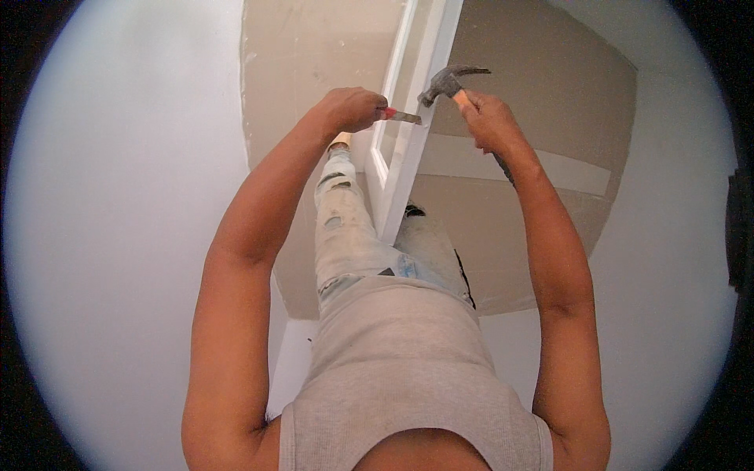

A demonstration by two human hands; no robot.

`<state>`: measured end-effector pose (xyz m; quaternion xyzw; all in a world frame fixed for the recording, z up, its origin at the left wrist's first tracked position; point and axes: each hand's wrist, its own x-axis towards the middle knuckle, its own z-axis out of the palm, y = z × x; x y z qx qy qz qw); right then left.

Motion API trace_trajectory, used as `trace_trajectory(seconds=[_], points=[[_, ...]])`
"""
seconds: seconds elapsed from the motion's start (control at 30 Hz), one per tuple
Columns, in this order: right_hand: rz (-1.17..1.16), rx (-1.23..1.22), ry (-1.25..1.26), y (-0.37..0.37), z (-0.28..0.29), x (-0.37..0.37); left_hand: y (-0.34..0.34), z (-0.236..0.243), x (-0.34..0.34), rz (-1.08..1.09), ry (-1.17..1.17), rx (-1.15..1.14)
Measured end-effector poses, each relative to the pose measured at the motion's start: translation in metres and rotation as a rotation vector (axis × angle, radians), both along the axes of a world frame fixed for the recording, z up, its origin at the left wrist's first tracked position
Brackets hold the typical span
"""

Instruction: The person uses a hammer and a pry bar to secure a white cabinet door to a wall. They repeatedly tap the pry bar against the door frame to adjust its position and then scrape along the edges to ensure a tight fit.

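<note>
My left hand (355,110) is closed on a chisel (402,116) with a red handle; its blade tip rests at the edge of a white door (397,196) with an inset panel. My right hand (488,122) grips a claw hammer (444,83) with an orange and black handle, its head just above and to the right of the chisel, beside the door's edge. The door stands on its long edge between my legs (345,220).
Brown sheeting (534,235) covers the floor, with a pale strip (565,165) across it on the right. White walls (118,196) rise on both sides. A dark object (734,228) sits at the far right rim, too unclear to name.
</note>
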<state>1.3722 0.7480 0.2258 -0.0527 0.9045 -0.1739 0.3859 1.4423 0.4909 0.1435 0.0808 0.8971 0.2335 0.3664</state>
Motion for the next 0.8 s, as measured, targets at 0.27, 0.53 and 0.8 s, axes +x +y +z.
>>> trace_trajectory(seconds=[0.27, 0.53, 0.8], points=[[-0.008, 0.034, -0.112, -0.012, 0.017, -0.015, -0.002, 0.002, -0.008, -0.024, -0.054, 0.006], [-0.047, -0.063, -0.060, 0.006, -0.003, -0.016, 0.002, 0.005, -0.013, 0.005, -0.063, 0.041], [-0.113, -0.091, -0.075, 0.009, 0.003, -0.005, 0.002, 0.005, -0.001, 0.015, -0.047, 0.031]])
